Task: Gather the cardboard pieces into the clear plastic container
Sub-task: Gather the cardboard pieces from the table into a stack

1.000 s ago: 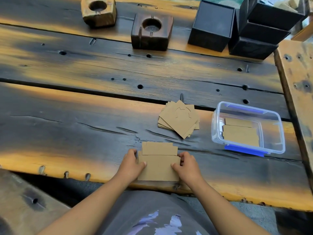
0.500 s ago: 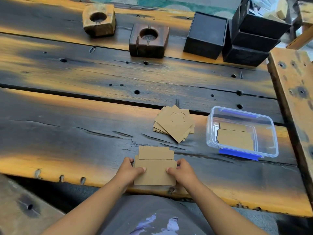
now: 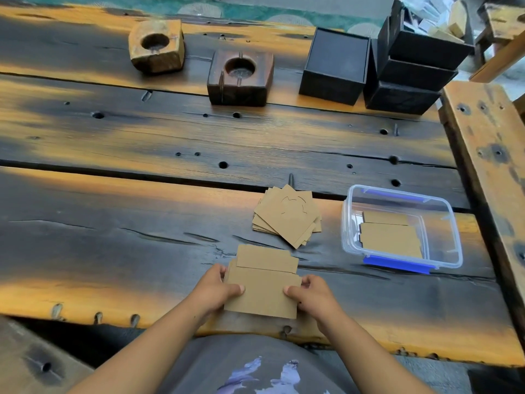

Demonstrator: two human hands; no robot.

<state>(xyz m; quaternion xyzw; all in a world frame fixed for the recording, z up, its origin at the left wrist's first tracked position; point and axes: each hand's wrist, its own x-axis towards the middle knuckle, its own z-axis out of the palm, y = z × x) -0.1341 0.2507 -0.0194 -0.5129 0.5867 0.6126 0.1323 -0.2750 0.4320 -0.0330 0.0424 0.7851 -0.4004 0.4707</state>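
A brown cardboard piece (image 3: pixel 262 291) with a narrower flap on its far side lies at the near edge of the table. My left hand (image 3: pixel 217 290) grips its left edge and my right hand (image 3: pixel 311 294) grips its right edge, thumbs on top. A fanned stack of cardboard squares (image 3: pixel 287 216) rests just beyond it. The clear plastic container (image 3: pixel 451 223), with blue clips, stands to the right of the stack and holds flat cardboard pieces (image 3: pixel 390 237).
Two wooden blocks with round holes (image 3: pixel 156 45) (image 3: pixel 240 78) and several black boxes (image 3: pixel 335 65) line the far side of the dark plank table (image 3: pixel 142 223). A raised wooden beam (image 3: pixel 488 172) borders the right side next to the container.
Both hands have tightened on the edges of the near cardboard piece, thumbs now further onto its top. The camera has tilted up a little, so everything sits lower in view.
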